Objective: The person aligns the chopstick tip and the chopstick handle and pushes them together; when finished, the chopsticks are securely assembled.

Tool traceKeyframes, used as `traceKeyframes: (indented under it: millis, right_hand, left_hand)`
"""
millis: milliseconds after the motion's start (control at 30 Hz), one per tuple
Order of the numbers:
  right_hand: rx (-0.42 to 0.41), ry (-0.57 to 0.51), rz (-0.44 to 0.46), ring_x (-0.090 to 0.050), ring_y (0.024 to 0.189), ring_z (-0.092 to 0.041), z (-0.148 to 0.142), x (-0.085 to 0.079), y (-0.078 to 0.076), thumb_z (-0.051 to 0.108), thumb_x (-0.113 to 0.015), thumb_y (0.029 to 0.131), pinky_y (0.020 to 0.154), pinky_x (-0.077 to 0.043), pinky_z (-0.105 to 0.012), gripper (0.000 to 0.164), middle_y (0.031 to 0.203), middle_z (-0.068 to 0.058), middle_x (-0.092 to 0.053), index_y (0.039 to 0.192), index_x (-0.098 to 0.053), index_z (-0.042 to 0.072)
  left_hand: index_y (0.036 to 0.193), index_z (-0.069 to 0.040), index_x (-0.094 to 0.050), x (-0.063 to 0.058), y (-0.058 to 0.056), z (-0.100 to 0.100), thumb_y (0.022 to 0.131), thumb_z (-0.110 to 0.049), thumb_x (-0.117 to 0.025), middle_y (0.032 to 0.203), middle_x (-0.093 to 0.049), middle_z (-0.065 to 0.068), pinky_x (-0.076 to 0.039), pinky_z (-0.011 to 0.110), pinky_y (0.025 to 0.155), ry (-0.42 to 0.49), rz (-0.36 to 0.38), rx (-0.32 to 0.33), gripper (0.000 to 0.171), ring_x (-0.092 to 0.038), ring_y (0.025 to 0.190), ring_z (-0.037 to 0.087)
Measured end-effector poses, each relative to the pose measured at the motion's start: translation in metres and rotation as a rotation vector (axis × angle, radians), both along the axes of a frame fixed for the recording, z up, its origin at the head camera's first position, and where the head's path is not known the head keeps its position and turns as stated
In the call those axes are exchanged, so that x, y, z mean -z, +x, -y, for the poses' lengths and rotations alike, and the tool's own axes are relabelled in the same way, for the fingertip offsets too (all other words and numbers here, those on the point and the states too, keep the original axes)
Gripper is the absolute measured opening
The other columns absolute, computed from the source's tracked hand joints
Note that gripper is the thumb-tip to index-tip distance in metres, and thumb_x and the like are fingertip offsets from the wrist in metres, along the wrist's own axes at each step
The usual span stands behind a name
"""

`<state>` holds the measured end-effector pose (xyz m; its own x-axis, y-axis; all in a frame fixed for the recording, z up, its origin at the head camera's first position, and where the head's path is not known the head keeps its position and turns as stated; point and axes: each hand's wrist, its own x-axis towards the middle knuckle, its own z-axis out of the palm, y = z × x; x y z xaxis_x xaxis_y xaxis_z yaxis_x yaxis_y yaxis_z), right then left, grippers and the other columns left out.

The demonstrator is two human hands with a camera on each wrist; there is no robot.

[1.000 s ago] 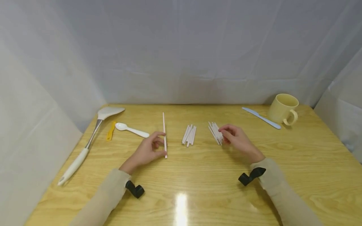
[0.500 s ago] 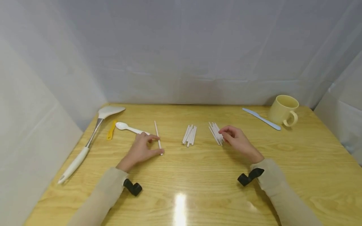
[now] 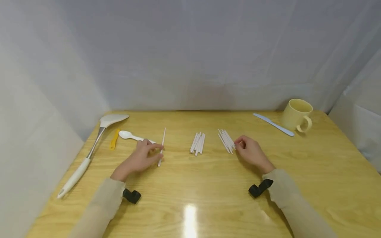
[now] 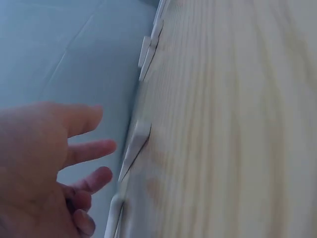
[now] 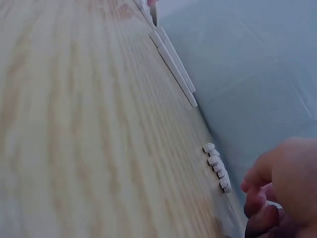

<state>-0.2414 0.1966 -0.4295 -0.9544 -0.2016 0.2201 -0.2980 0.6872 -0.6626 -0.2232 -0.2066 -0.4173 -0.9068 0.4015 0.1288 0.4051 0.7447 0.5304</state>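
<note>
One thin white stick (image 3: pixel 164 136) lies alone at the left, with my left hand (image 3: pixel 138 159) beside it. In the left wrist view, the thumb and fingers are spread and stay apart from the square-ended stick (image 4: pixel 134 148). Several similar sticks form a middle pile (image 3: pixel 197 144), and several more make a right pile (image 3: pixel 226 140). My right hand (image 3: pixel 251 152) is at the near right end of that right pile, its fingers loosely curled. In the right wrist view, the fingertips are close to the stick ends (image 5: pixel 216 167), with nothing seen between them.
A white spoon (image 3: pixel 126 134), partly behind the left hand, lies near a small yellow tool (image 3: pixel 114 140) and a long white-handled turner (image 3: pixel 78 173). At the back right are a light blue knife (image 3: pixel 274 124) and a yellow mug (image 3: pixel 294 115). White cloth (image 3: pixel 190 56) closes the back.
The left hand held the single stick, carried it left and let go of it on the table. The right hand moved slightly back to the right from its pile.
</note>
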Motion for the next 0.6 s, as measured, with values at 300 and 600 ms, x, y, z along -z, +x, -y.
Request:
traceKeyframes:
  millis: [300, 600]
  right_hand:
    - [0.086, 0.060, 0.015, -0.057, 0.065, -0.016, 0.006, -0.003, -0.007, 0.019, -0.062, 0.090, 0.064, -0.046, -0.032, 0.022, 0.076, -0.008, -0.065, 0.099, -0.062, -0.001]
    - [0.124, 0.143, 0.054, -0.051, 0.061, -0.017, 0.013, 0.000, -0.009, 0.025, -0.062, 0.090, 0.057, -0.039, -0.030, 0.026, 0.073, -0.005, -0.060, 0.104, -0.063, 0.003]
  left_hand:
    - [0.101, 0.000, -0.066, -0.005, -0.007, -0.054, 0.088, -0.015, -0.068, 0.089, -0.062, 0.009, -0.041, 0.035, 0.075, 0.139, -0.110, -0.011, 0.019, -0.051, 0.087, 0.026]
    - [0.090, -0.003, -0.065, 0.005, -0.014, -0.105, 0.090, -0.021, -0.067, 0.079, -0.063, 0.004, -0.048, 0.028, 0.068, 0.210, -0.003, -0.094, 0.018, -0.056, 0.071, 0.013]
